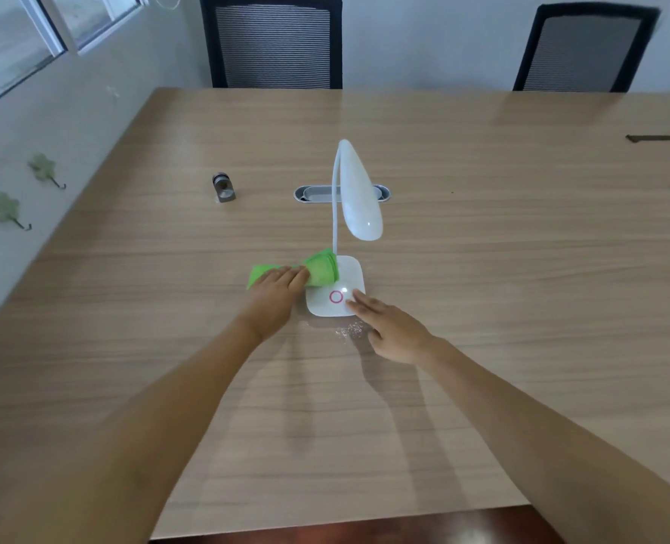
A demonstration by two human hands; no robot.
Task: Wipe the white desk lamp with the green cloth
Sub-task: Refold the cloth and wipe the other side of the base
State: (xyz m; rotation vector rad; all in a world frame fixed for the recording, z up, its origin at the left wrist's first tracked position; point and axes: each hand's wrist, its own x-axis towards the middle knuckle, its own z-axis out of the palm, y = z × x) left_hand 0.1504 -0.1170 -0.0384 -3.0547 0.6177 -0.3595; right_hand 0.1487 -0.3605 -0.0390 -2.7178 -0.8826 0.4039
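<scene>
Left hand (276,294) grips the green cloth (317,270) against the lamp (355,190) base — right hand (388,327) spread flat, steadying.

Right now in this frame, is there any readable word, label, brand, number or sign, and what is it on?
No readable text anywhere.
Desk lamp base: only a pink ring symbol, no letters.
Green cloth, under the left hand: no label visible.
Small metal object on the table: too small to show any marking.
</scene>
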